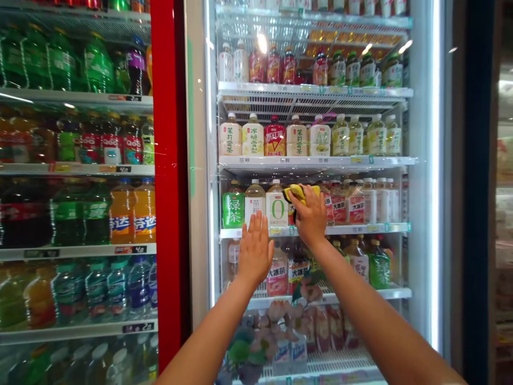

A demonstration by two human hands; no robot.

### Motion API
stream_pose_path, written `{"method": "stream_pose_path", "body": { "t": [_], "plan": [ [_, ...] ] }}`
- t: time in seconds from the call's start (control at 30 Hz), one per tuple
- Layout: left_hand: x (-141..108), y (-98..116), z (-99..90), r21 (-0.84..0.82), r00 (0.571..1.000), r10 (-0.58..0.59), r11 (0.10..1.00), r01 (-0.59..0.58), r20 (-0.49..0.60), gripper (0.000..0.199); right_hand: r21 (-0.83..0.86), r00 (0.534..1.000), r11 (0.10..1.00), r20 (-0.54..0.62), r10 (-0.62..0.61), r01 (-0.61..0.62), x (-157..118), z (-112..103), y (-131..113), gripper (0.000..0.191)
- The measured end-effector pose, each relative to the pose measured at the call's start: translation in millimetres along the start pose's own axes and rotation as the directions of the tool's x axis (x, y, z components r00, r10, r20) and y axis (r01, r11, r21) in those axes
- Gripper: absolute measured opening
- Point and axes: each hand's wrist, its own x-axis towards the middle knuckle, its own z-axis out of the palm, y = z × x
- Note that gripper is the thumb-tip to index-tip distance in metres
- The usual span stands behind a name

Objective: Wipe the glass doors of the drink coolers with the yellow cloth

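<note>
My left hand (255, 249) is raised flat, fingers stretched upward, against the glass door of a lit drinks cooler (315, 161); it holds nothing. To its right and a little higher, my right hand (311, 216) presses a yellow cloth with dark edges (300, 193) to the same glass. The cloth sticks out above and to the left of the fingers. Behind the glass, a green bottle (233, 206) and a bottle with a large zero on its label (276, 206) stand on the shelf at hand height.
Left of a red frame post (165, 160) stands another cooler with shelves of green soda bottles (98, 64) and orange bottles (121, 214). A bright light strip (436, 160) runs down the right side. Flower shapes (276, 321) show low on the glass.
</note>
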Motion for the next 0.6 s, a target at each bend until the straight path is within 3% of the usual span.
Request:
{"method": "stream_pose_path", "body": {
  "t": [0.1,0.2,0.3,0.43,0.5,0.6],
  "plan": [
    [6,15,3.1,-0.034,0.999,0.035,0.999,-0.034,0.007,0.075,-0.019,0.987,0.990,-0.083,0.138,-0.140,-42,-12,22,0.059],
    [13,29,6.8,-0.063,0.996,0.085,0.995,-0.084,0.021,0.076,-0.007,0.996,0.996,-0.040,0.085,-0.085,-71,-15,23,0.060],
    [28,43,12.1,-0.082,0.993,0.111,0.991,-0.108,0.029,0.076,0.006,0.999,1.000,0.054,-0.004,0.003,-54,-16,34,0.064],
    [46,60,20.5,-0.089,0.989,0.137,0.987,-0.132,0.049,0.073,-0.019,0.997,0.996,-0.004,0.083,-0.084,-27,-26,77,0.062],
    [48,67,24.5,-0.085,0.989,0.135,0.988,-0.129,0.067,0.070,-0.038,0.981,0.982,-0.077,0.179,-0.183,-41,-32,92,0.060],
    [46,76,30.1,-0.083,0.989,0.130,0.989,-0.123,0.076,0.069,-0.071,0.960,0.963,-0.123,0.251,-0.261,-78,-34,93,0.059]
  ]
}}
